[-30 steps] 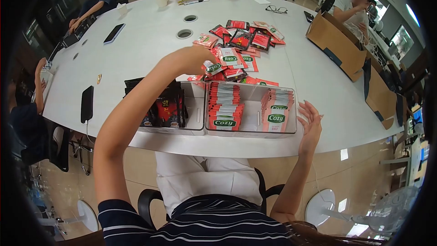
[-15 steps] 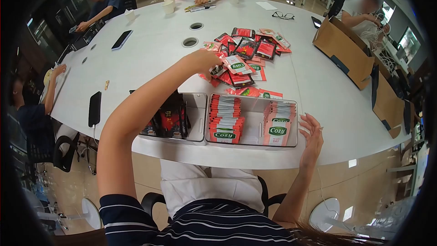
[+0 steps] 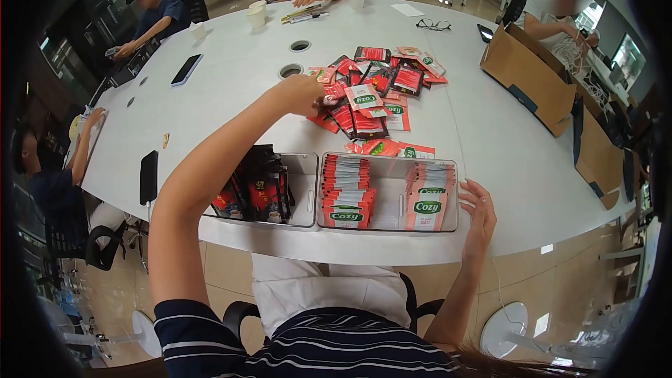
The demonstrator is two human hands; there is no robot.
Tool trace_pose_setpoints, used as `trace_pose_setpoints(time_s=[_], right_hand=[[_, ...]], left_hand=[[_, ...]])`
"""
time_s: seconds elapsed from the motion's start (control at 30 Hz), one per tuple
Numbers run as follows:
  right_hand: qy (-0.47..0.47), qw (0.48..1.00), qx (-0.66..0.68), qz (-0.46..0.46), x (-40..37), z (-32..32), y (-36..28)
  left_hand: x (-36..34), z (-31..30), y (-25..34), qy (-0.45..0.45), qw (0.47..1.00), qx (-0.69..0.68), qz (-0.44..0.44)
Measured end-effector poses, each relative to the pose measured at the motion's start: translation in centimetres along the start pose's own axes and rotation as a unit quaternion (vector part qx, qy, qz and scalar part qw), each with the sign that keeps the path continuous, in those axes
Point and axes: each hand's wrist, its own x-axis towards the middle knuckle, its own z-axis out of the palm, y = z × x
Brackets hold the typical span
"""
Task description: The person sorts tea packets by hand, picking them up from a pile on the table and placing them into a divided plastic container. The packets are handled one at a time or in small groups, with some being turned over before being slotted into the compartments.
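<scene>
Sorting through sachets, left hand (image 3: 304, 94) at the left edge of the loose pile of sachets (image 3: 378, 78), upper middle of the frame. Fingertips hidden behind the hand; whether spread or pinching a sachet, cannot tell.

Handling note: the packets overlap and look slippery, so each would best be lifted singly by a flat end seal, pinched lightly, without dragging its neighbours.

Position: a red sachet (image 3: 335, 92) lies just beside the fingers, on their right in the frame; a pink-and-white Cozy sachet (image 3: 365, 96) rests on top of the pile, farther right.

Right hand (image 3: 479, 206), right of centre: empty, fingers loosely spread beside the right wall of the right-hand clear bin (image 3: 387, 229); contact uncertain.

Bin contents: red-edged Cozy sachets (image 3: 346, 215), left row; pink Cozy sachets (image 3: 428, 207), right row.

Left-hand clear bin (image 3: 303, 192): black-and-red coffee sachets (image 3: 268, 196), partly behind the forearm.

Support: white desk (image 3: 490, 119).
</scene>
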Motion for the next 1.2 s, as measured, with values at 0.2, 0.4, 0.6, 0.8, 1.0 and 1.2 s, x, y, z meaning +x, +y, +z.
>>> trace_pose_setpoints(time_s=[0.2, 0.4, 0.6, 0.8, 1.0, 1.2], right_hand=[[-0.003, 1.000, 0.001, 0.006, 0.2, 0.1, 0.2], [-0.009, 1.000, 0.017, 0.012, 0.1, 0.2, -0.1], [-0.013, 0.999, 0.024, 0.022, 0.1, 0.3, -0.1], [-0.022, 1.000, 0.009, 0.005, 0.3, 0.1, 0.3], [-0.018, 1.000, 0.018, -0.001, 0.4, 0.1, 0.4], [-0.023, 1.000, 0.011, 0.004, 0.4, 0.1, 0.2]], left_hand=[[-0.8, -0.7, 3.2, -0.011, 0.999, 0.015, 0.043], [0.6, 0.0, 4.4, 0.025, 0.995, 0.074, 0.060], [0.9, -0.1, 2.4, 0.075, 0.990, 0.074, 0.095], [-1.1, -3.8, -0.4, 0.019, 0.993, 0.112, 0.017], [-1.3, -8.8, 5.5, 0.042, 0.992, -0.107, 0.045], [1.4, -5.1, 11.5, -0.009, 0.970, -0.082, 0.227]])
